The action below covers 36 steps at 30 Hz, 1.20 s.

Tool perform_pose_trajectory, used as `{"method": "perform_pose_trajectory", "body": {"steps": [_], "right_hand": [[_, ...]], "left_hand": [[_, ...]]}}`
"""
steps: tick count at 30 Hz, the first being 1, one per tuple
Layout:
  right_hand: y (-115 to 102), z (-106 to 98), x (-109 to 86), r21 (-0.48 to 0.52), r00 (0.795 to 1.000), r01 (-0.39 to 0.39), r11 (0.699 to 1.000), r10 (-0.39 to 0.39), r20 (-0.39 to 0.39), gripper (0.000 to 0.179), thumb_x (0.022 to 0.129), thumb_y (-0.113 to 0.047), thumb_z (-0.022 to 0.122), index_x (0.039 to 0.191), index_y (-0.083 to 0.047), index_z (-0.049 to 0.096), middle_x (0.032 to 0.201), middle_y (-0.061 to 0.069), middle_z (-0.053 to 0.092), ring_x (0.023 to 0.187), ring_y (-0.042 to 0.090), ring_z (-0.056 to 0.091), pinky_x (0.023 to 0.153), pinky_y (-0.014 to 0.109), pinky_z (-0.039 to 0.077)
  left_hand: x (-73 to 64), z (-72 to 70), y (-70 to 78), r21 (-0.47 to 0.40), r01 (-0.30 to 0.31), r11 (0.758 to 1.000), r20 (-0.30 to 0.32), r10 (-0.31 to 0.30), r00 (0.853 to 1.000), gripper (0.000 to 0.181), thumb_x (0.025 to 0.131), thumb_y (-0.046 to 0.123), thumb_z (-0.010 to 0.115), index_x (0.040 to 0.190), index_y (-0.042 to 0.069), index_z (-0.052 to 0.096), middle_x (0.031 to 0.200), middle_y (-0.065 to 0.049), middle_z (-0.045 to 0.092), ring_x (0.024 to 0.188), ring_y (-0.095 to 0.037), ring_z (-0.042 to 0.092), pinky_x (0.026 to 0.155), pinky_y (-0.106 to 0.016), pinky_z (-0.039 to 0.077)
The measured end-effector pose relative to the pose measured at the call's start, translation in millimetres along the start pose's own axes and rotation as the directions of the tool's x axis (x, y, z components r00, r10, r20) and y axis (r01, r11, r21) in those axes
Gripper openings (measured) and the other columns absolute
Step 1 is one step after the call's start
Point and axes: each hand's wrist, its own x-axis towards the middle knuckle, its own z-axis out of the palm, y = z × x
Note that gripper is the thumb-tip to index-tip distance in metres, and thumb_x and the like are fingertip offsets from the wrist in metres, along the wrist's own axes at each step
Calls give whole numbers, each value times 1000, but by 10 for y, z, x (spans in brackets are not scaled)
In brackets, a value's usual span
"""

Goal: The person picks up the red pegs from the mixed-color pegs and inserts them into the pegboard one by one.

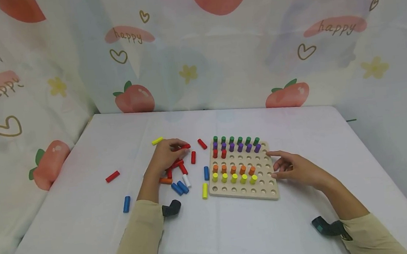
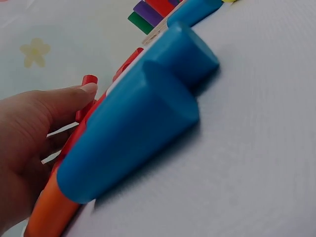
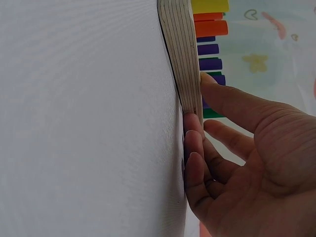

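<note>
My left hand pinches a red peg between thumb and fingers, over a pile of loose pegs. In the left wrist view this red peg stands out at the thumb tip, behind two large blue pegs. To the right lies a wooden pegboard with rows of green, purple, red, orange and yellow pegs; the red row holds two. My right hand grips the board's right edge. In the right wrist view its thumb lies on the top face and its other fingers curl against the side.
Loose red, blue, white and orange pegs lie under and near the left hand. A yellow peg and a blue peg lie beside the board's left edge. Farther left are a red peg and a blue peg. A patterned cloth hangs behind.
</note>
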Motion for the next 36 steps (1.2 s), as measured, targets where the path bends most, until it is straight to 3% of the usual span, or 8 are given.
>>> {"method": "perform_pose_trajectory", "body": {"steps": [5, 12, 19, 26, 36], "right_hand": [[11, 6, 4, -8, 1000, 1, 1000, -1, -5, 71, 91, -16, 82, 153, -6, 48, 104, 8, 62, 91, 25, 54, 73, 25, 48], [9, 4, -1, -18, 1000, -3, 1000, 3, -4, 70, 91, -17, 81, 152, -7, 49, 104, 7, 62, 90, 25, 55, 73, 26, 48], [4, 7, -1, -16, 1000, -1, 1000, 1, -3, 70, 92, -17, 81, 152, -7, 49, 103, 8, 62, 90, 25, 55, 73, 26, 48], [9, 9, -5, -27, 1000, -19, 999, 19, -8, 69, 91, -18, 82, 152, -8, 49, 103, 7, 62, 90, 25, 55, 73, 26, 48], [10, 3, -12, -11, 1000, -11, 1000, 11, -6, 70, 91, -17, 81, 152, -7, 48, 103, 8, 62, 90, 25, 54, 72, 26, 48]], "left_hand": [[5, -1, -2, -15, -1, 1000, -14, 1, 1000, 25, 94, 23, 80, 119, 21, 77, 108, 1, 69, 101, -22, 61, 82, -32, 58], [1, -16, 6, -21, -59, 998, -56, 57, 997, 24, 96, 21, 77, 120, 18, 75, 113, 1, 71, 102, -21, 63, 86, -33, 57], [2, -29, 33, -49, -74, 996, -93, 69, 993, 25, 96, 20, 77, 120, 15, 74, 114, -1, 71, 106, -22, 66, 87, -35, 58], [2, -42, 64, -82, -97, 992, -84, 90, 992, 23, 96, 21, 78, 118, 17, 74, 111, 0, 72, 103, -21, 68, 84, -35, 59], [-2, -27, 143, -91, -123, 988, -45, 119, 992, 24, 95, 21, 78, 118, 18, 74, 109, 3, 73, 103, -19, 68, 88, -36, 58]]}}
